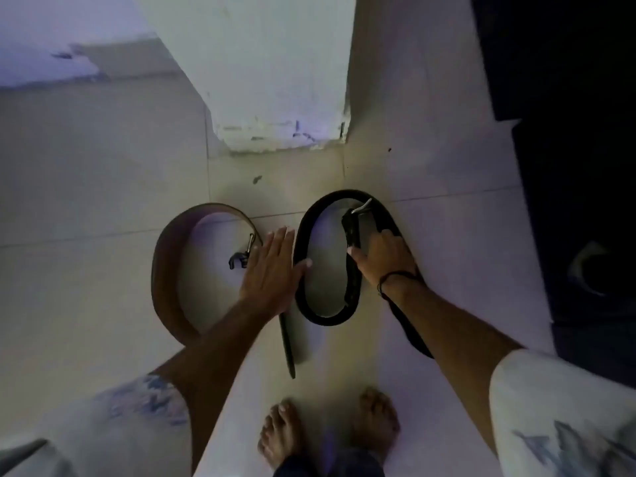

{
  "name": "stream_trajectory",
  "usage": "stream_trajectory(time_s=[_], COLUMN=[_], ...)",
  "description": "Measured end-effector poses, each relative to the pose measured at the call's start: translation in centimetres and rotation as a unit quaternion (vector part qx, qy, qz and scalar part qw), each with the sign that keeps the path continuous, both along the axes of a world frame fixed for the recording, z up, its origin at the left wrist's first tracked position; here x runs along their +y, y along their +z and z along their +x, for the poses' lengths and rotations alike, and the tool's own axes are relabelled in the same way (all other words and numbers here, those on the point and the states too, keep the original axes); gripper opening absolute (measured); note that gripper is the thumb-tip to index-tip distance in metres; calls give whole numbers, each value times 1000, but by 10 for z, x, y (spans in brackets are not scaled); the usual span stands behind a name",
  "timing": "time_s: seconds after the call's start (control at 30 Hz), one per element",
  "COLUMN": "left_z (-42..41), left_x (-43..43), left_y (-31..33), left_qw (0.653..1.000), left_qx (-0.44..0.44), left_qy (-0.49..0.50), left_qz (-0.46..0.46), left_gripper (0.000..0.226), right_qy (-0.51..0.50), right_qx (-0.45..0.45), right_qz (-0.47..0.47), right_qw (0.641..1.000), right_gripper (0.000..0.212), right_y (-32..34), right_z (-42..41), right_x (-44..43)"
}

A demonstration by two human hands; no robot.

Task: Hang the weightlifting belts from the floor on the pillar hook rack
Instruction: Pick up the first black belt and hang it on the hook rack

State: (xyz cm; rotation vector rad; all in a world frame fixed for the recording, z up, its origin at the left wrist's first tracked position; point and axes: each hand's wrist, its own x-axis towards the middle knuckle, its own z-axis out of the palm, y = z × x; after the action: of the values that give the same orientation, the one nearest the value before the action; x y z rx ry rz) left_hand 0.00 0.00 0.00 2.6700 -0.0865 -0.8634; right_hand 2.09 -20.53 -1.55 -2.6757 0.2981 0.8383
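Two weightlifting belts lie curled on the tiled floor below the white pillar [272,80]. The brown belt [165,270] is on the left, its metal buckle [242,256] just left of my left hand [272,270]. That hand is flat with fingers spread, hovering between the two belts, its thumb touching the black belt's left edge. The black belt [306,256] forms a loop on the right. My right hand [382,256] is closed around its right side near the buckle end [358,215]. No hook rack is in view.
My bare feet [327,432] stand just behind the belts. A dark mat or flooring [585,166] covers the right side, with a dark round object [592,270] on it. A thin dark strap end [288,346] trails toward my feet.
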Motion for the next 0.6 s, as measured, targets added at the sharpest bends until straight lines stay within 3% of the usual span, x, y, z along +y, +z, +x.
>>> stream_trajectory(time_s=[0.1,0.27,0.37,0.53,0.6], left_z=[15,37,51,76,87], left_x=[3,-7,-21,-46,-49], left_y=[-24,-9,13,71,99], left_qw=[996,983,975,925,912], left_qx=[-37,-77,-23,90,104], left_qy=[78,144,178,287,307], left_qz=[-34,-77,-131,-233,-251], left_gripper=[71,56,51,80,67], right_qy=[-74,-138,-156,-105,-77], right_qx=[-22,-31,-64,-97,-123], right_qz=[2,36,69,110,117], right_qw=[997,989,983,984,983], right_gripper=[43,22,20,19,14], right_y=[-27,-20,6,71,97], right_z=[13,19,13,-2,-5], right_x=[8,22,32,52,60])
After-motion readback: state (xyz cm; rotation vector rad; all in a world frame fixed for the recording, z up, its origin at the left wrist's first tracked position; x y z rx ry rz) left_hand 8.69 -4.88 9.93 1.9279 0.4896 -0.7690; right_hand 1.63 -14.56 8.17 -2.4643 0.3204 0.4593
